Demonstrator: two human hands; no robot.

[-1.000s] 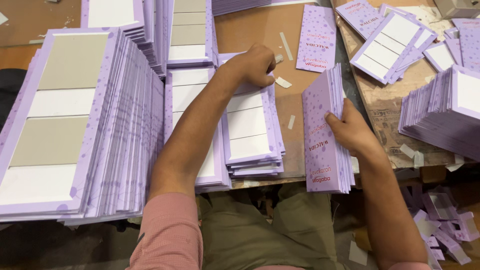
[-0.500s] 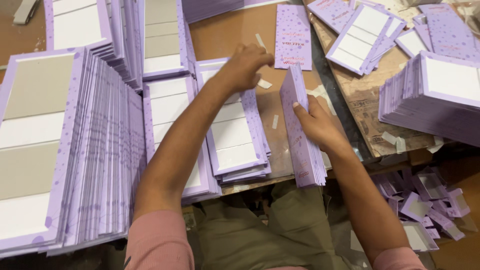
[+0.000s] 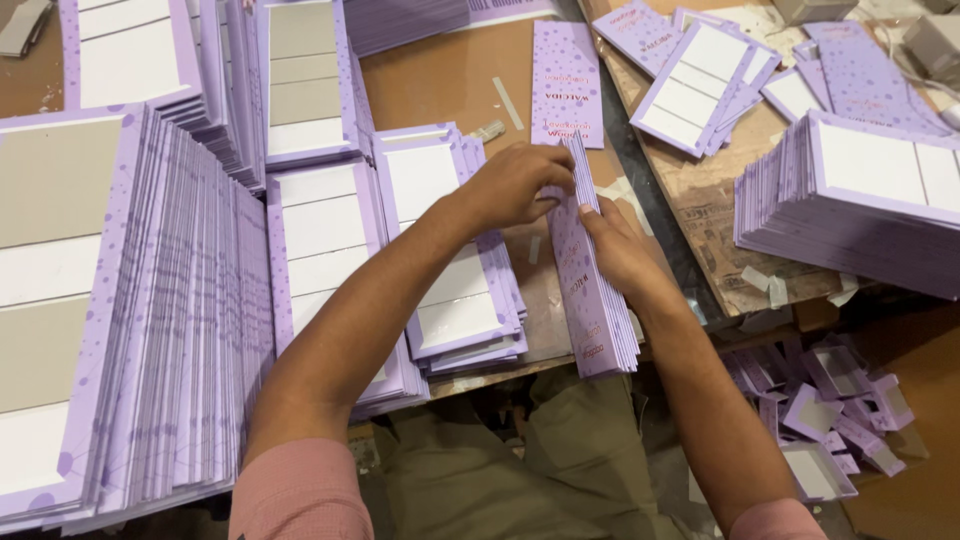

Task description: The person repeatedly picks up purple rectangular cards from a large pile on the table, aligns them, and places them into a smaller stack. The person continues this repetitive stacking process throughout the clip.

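I am wearing a pink short-sleeved shirt [image 3: 300, 495] and olive-green trousers [image 3: 480, 470]; my forearms and both hands are showing bare.

the upright bundle of cards [image 3: 592, 300] is lilac with darker purple speckles (reddish lettering too). flat stacks [image 3: 445, 250] show white and grey panels framed in lilac, on a brown table [image 3: 450, 80].

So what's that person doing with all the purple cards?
A person's left hand and right hand hold a bundle of long purple printed card sheets on edge on the brown cardboard-covered table. Flat stacks of purple-bordered card panels lie beside it, and small folded purple boxes sit lower right.
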